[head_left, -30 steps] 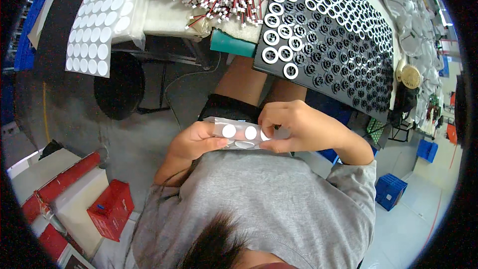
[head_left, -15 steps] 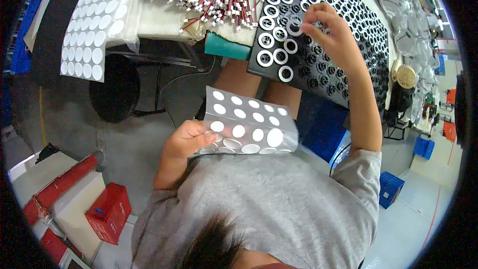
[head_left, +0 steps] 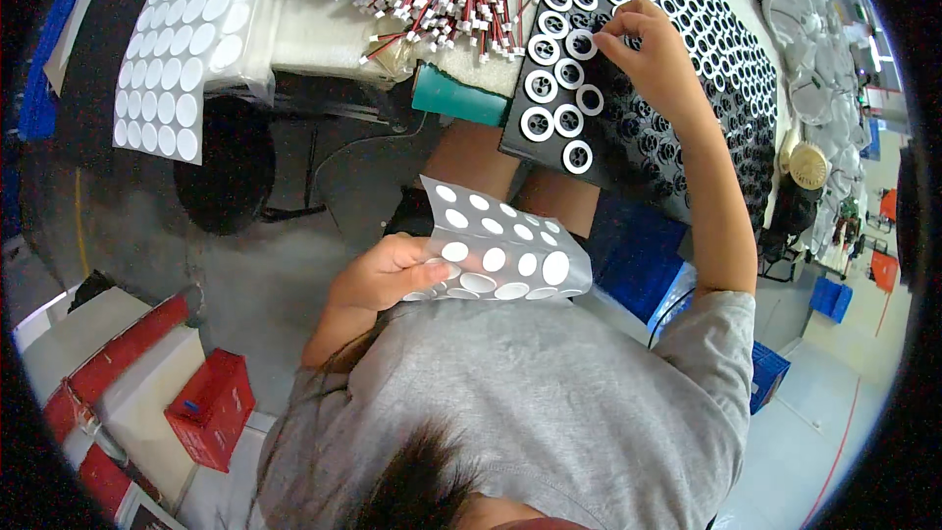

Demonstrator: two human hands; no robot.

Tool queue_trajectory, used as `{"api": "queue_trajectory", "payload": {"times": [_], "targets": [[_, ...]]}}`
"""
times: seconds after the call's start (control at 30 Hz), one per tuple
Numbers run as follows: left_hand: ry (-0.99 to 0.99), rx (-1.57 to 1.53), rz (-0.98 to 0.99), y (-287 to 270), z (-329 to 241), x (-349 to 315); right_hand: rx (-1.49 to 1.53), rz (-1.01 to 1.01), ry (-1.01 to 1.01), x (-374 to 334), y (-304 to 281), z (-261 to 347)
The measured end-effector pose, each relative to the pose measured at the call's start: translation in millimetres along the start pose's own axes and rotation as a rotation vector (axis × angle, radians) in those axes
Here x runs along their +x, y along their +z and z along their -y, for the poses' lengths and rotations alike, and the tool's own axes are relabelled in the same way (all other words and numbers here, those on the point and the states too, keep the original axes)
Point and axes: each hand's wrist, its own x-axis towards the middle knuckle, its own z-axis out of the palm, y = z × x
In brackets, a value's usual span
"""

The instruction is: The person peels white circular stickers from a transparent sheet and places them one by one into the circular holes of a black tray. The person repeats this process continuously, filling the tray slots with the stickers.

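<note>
My left hand [head_left: 388,275] grips the left edge of a bent, translucent sheet of round white stickers [head_left: 494,259], thumb on top, over my lap. My right hand [head_left: 643,51] is over a black board [head_left: 535,145] covered with rows of black round parts [head_left: 628,128], many topped with white rings. Its thumb and forefinger are pinched at the edge of a white ring [head_left: 581,44], which lies over the black parts. Whether the ring rests flat on one of them I cannot tell. The other fingers are curled.
Bundles of red and black wires with white connectors [head_left: 481,15] lie left of the board, above a green piece [head_left: 459,94]. A larger sticker sheet [head_left: 186,69] hangs off the table at far left. A black stool [head_left: 226,167], blue crate [head_left: 638,265] and red crate [head_left: 211,407] stand around.
My right hand has shifted the white ring slightly away and to the left across the board. My left hand still holds the sticker sheet. The whole view has shifted a little.
</note>
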Motion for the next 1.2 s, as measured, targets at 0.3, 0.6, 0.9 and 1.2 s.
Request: {"api": "queue_trajectory", "payload": {"times": [0.3,0.6,0.9,1.2], "targets": [[-0.015,0.005,0.043,0,-1,3,-0.1,-0.055,0.018,-2,7,-1],[0.007,-0.006,0.029,-1,8,3,-0.215,-0.11,-0.009,-4,8,5],[-0.034,-0.157,-0.015,-15,17,-15,-0.221,-0.16,-0.122,-15,3,29],[0.299,-0.569,-0.002,-6,14,-13,0.344,0.654,-0.251,-82,-17,106]]}}
